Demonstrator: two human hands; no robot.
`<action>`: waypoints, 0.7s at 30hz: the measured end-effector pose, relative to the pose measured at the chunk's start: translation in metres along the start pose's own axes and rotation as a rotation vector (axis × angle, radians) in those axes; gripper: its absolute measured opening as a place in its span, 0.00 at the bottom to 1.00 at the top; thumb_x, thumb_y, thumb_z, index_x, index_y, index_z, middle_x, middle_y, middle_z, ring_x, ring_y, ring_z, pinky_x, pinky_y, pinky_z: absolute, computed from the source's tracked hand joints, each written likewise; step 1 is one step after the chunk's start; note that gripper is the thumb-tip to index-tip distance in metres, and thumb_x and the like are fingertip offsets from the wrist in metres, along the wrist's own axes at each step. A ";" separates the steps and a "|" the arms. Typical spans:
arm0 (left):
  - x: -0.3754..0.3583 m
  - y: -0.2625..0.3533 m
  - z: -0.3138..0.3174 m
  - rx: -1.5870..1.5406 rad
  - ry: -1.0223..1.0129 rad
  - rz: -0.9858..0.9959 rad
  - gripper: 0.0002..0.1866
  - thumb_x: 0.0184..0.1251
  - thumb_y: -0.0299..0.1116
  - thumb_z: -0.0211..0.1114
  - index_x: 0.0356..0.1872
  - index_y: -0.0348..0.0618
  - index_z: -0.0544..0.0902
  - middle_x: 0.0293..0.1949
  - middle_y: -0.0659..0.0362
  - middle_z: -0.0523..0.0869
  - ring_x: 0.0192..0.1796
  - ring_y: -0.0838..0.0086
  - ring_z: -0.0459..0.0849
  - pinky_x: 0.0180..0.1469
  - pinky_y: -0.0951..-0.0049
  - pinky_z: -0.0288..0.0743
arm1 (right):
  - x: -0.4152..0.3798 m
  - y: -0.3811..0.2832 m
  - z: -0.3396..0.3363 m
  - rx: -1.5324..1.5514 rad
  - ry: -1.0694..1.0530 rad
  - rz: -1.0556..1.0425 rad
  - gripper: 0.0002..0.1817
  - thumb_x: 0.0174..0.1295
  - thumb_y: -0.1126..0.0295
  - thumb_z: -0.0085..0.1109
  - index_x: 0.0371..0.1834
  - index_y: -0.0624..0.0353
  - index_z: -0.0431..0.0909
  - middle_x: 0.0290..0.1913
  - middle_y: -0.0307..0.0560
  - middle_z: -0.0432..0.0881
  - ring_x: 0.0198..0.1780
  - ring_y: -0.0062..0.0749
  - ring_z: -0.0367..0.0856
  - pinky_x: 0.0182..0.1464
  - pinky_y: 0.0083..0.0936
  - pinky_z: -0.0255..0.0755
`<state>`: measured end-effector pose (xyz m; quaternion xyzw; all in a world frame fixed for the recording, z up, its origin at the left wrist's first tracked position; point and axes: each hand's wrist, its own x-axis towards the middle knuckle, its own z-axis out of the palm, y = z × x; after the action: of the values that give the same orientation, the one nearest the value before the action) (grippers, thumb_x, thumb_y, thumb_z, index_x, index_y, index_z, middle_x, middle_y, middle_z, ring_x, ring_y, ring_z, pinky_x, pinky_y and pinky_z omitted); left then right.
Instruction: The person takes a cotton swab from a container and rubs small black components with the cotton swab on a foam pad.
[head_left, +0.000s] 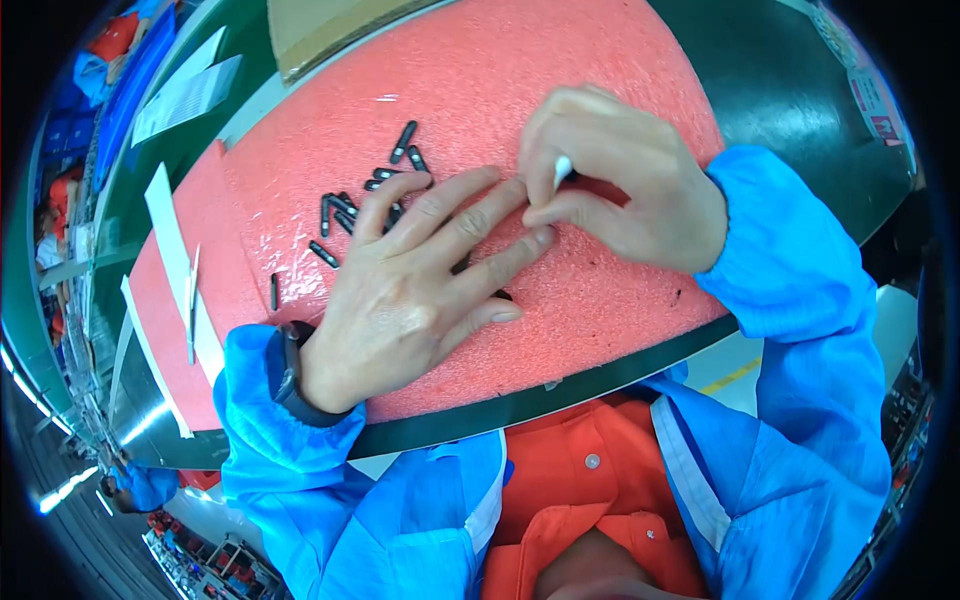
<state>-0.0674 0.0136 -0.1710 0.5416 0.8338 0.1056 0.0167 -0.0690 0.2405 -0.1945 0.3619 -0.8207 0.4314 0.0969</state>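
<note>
My left hand (pixel 415 270) lies palm down with its fingers spread over a pink foam sheet (pixel 520 330). Beneath and beside its fingers are several small black oblong parts (pixel 323 254), some partly covered. My right hand (pixel 620 180) is closed in a pinch, its fingertips close to the left fingertips. From its grip sticks out a small white rounded tip (pixel 563 168), which looks like the end of a cotton swab. Whatever lies under the pinching fingers is hidden.
A dark green tabletop (pixel 790 80) carries the foam sheet. Cardboard (pixel 330 30) lies at the far edge. Tweezers (pixel 192 305) rest on a white strip (pixel 170 235) at the left, with papers (pixel 185 95) farther back.
</note>
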 end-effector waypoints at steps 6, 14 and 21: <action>-0.002 0.000 0.006 -0.110 0.115 0.077 0.24 0.59 0.48 0.61 0.53 0.48 0.79 0.59 0.48 0.73 0.63 0.55 0.69 0.62 0.49 0.59 | -0.006 -0.005 -0.001 -0.011 0.088 -0.207 0.09 0.46 0.82 0.64 0.30 0.60 0.75 0.30 0.48 0.81 0.33 0.41 0.82 0.32 0.29 0.74; 0.009 -0.009 -0.020 -0.006 0.373 -0.211 0.17 0.56 0.40 0.65 0.39 0.37 0.79 0.43 0.47 0.76 0.48 0.56 0.75 0.50 0.58 0.71 | -0.008 -0.012 -0.005 -0.141 0.118 -0.043 0.09 0.53 0.85 0.60 0.33 0.63 0.72 0.28 0.50 0.77 0.29 0.42 0.80 0.31 0.29 0.73; 0.021 -0.016 -0.005 0.081 0.313 -0.347 0.10 0.53 0.32 0.64 0.29 0.34 0.78 0.34 0.48 0.76 0.41 0.56 0.77 0.42 0.60 0.74 | -0.010 -0.007 -0.011 -0.168 0.227 0.155 0.06 0.59 0.85 0.56 0.33 0.65 0.69 0.27 0.50 0.74 0.27 0.37 0.78 0.31 0.26 0.70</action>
<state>-0.0907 0.0255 -0.1669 0.3673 0.9105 0.1501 -0.1166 -0.0590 0.2515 -0.1878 0.2369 -0.8632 0.4054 0.1853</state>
